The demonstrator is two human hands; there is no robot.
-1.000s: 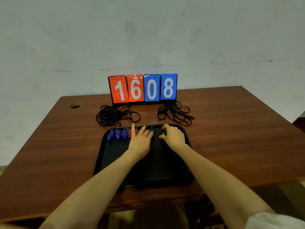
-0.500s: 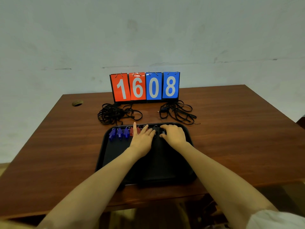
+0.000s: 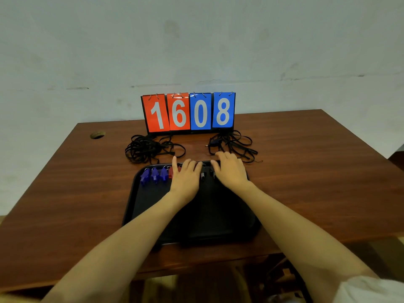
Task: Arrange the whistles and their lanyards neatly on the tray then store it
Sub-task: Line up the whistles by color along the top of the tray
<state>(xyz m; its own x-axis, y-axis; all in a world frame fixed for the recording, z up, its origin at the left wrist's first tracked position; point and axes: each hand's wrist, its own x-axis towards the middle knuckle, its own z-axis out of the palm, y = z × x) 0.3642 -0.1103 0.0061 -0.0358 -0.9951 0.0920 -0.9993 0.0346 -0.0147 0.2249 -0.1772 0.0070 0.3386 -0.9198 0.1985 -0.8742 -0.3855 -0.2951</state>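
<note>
Since the earlier frame the right hand (image 3: 230,171) has shifted toward the far rim of the tray (image 3: 150,206), its fingertips now reaching over that rim toward the right bundle of lanyards (image 3: 234,145); the left hand (image 3: 184,178) has hardly moved. Left hand: palm down on the far part of the tray, fingers (image 3: 175,164) loosely spread, index finger extended, resting over the red whistle (image 3: 171,171). Right hand: palm down, fingers close together and slightly curled; whether they pinch anything cannot be told. Three blue whistles (image 3: 154,174) lie side by side along the tray's far edge, left of the red one. Between the two hands a dark whistle (image 3: 202,176) shows. A second bundle of black lanyards (image 3: 148,148) lies on the table (image 3: 65,182) beyond the tray's left corner. A flip scoreboard (image 3: 189,112) reading 1608 stands behind both bundles.
</note>
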